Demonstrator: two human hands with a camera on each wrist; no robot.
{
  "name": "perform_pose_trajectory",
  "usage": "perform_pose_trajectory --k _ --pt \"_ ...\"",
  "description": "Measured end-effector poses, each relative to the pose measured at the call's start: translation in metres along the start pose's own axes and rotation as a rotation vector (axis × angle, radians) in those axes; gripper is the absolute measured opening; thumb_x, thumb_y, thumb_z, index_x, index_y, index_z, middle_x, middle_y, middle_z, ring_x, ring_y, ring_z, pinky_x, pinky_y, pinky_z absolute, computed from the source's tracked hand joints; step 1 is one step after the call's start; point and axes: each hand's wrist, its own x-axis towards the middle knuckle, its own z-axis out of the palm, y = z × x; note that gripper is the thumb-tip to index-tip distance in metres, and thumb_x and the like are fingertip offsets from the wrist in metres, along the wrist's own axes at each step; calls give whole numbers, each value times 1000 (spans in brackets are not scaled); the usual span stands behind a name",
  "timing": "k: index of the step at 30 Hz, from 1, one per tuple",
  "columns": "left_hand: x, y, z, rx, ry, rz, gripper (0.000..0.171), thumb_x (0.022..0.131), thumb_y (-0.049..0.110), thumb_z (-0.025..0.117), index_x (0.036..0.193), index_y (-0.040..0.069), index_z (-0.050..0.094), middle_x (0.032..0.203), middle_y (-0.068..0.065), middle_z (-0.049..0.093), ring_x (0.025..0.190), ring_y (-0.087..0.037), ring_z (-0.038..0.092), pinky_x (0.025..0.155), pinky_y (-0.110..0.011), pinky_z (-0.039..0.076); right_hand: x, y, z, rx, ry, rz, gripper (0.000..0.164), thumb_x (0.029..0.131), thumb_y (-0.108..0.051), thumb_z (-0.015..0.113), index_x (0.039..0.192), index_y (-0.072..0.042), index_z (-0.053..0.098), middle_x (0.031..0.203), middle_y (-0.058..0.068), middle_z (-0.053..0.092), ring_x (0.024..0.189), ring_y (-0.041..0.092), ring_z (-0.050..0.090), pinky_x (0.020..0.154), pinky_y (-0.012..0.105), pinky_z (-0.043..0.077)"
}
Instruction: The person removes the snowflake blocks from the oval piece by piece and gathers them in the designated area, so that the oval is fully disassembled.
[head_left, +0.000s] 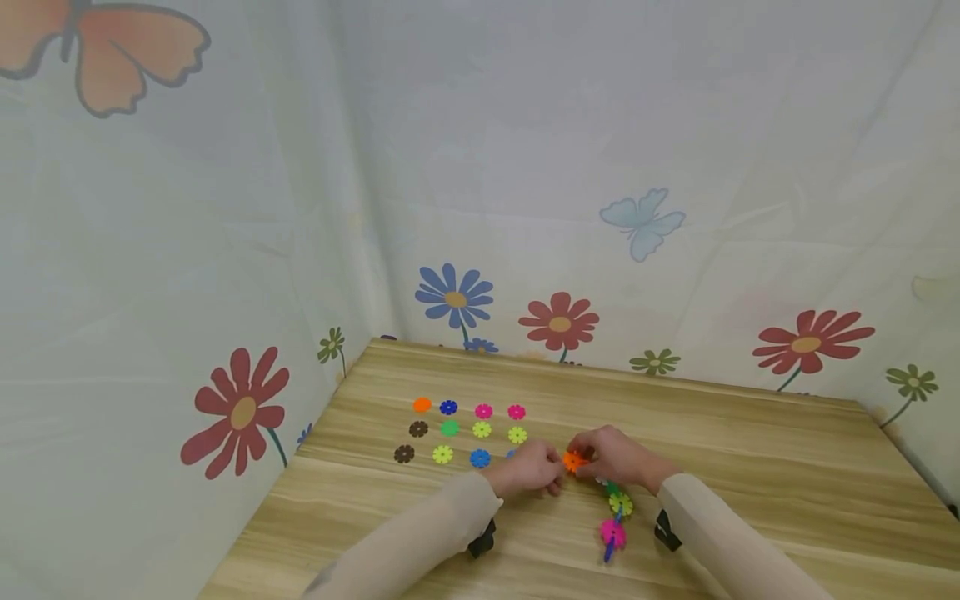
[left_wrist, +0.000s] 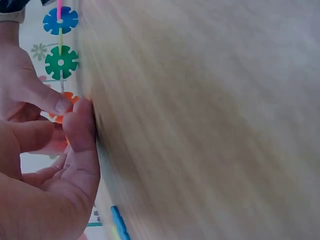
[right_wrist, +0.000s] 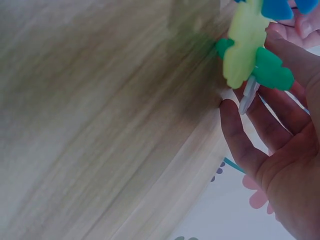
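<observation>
An orange notched plastic disc [head_left: 574, 462] is at the upper end of a chain of interlocking discs. My right hand [head_left: 618, 457] pinches this disc, its thumb lying against it in the left wrist view. Below it follow a whitish disc [right_wrist: 248, 95], a green disc [left_wrist: 61, 62], a yellow disc [head_left: 620, 503], a blue disc [left_wrist: 60, 20], a pink disc [head_left: 612, 533] and a dark blue disc [head_left: 609, 550]. My left hand [head_left: 534, 468] has bent fingers at the orange disc's left edge; whether they grip it is hidden.
Loose discs lie in rows on the wooden table [head_left: 337, 492], left of my hands, among them a pink disc [head_left: 483, 412], a brown disc [head_left: 404, 454] and a blue disc [head_left: 480, 458]. One more blue disc [head_left: 512, 454] is partly covered by my left hand. A printed curtain [head_left: 540, 167] stands behind.
</observation>
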Motion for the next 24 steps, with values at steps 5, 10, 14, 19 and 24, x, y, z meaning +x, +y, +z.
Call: perform_pose_trajectory --k 5,10,14,19,24 --pt "5 -2 1 -28 1 -28 18 97 12 51 85 1 60 72 -7 64 64 -18 63 56 -29 50 0 1 2 -9 0 -10 23 84 -17 73 104 -10 67 95 -4 66 84 11 59 77 31 51" --pt "9 -3 3 -96 2 -25 18 98 11 50 88 0 59 72 -8 65 63 -16 61 58 -28 50 0 0 2 -9 9 -24 24 84 -17 73 105 -10 67 94 -5 66 83 10 59 77 31 51" --pt "11 -4 4 -149 3 -7 17 98 8 50 88 -1 61 72 -9 66 62 -14 60 58 -26 51 -1 0 1 2 6 -45 23 84 -17 73 106 -10 67 95 -6 66 83 9 59 77 33 51" --pt "13 -5 5 -173 5 -9 15 97 6 52 90 -3 62 72 -10 67 60 -12 58 58 -25 51 -2 0 1 -6 1 -53 25 84 -18 72 107 -8 66 96 -3 66 85 10 60 77 33 52" --pt "13 -5 5 -203 12 -20 9 95 1 52 94 -3 60 72 -10 66 60 -12 59 59 -25 52 -3 -1 1 -11 -1 -34 28 83 -19 74 108 -7 65 96 -1 66 86 12 61 78 34 51"
